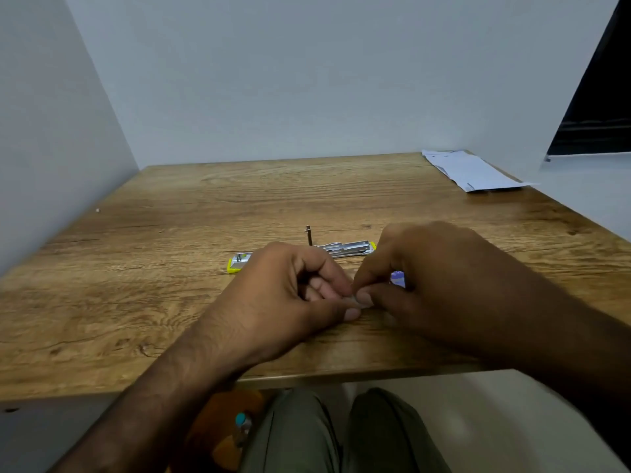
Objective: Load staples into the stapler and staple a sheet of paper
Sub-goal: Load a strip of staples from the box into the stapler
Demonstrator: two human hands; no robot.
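Both hands (355, 295) pinching staples (353, 299) before stapler (348, 249)

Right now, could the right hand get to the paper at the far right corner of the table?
Probably yes. The table between the right hand and the paper is bare, but its fingers are pinching something small with the left hand.

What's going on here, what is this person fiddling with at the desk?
A person sits at a wooden table, with both hands meeting over something tiny. The left hand and right hand pinch a small grey piece between their fingertips, probably a strip of staples. Just behind them a yellow stapler lies opened out flat, not yet loaded. A small purple-and-white box peeks out under the right hand. Some papers wait at the far right corner, untouched.
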